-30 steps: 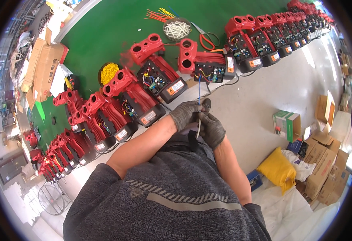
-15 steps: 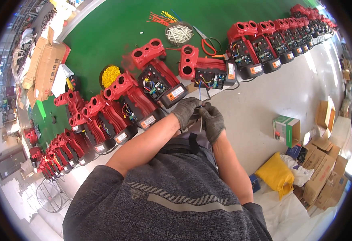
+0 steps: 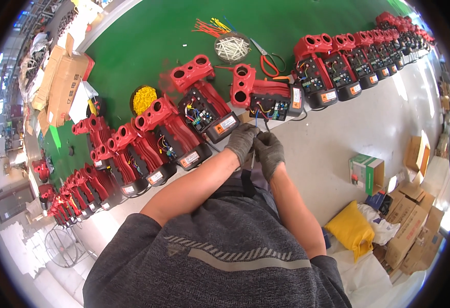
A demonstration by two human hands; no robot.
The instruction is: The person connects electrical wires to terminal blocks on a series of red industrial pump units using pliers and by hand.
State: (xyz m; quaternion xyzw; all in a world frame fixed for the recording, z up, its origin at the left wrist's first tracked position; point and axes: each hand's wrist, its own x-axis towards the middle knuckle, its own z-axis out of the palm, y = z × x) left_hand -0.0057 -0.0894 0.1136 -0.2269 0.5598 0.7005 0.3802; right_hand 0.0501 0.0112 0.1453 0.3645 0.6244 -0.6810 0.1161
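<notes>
My left hand (image 3: 242, 140) and my right hand (image 3: 269, 152), both in dark grey work gloves, meet fingertip to fingertip at the bench's near edge. A thin blue wire (image 3: 257, 121) runs down from the open wiring box of a red machine housing (image 3: 268, 83) to my left fingers, which are closed on it. Beside it a black cable (image 3: 266, 126) drops toward my right hand. My right fingers are pinched together; what they grip is hidden. A slim pale strip (image 3: 253, 160) shows below the gloves, blurred at its end.
Several similar red housings line the bench (image 3: 148, 31) on both sides. Beyond them lie a bowl of white pieces (image 3: 232, 47), red-handled scissors (image 3: 267, 62), coloured ties (image 3: 208, 27) and a bowl of yellow caps (image 3: 144, 99). Cartons (image 3: 406, 226) and a yellow sack (image 3: 351, 226) stand at right.
My hands have drawn closer together and the dark gap between them has narrowed. The whole view has shifted slightly; the housings stay where they were.
</notes>
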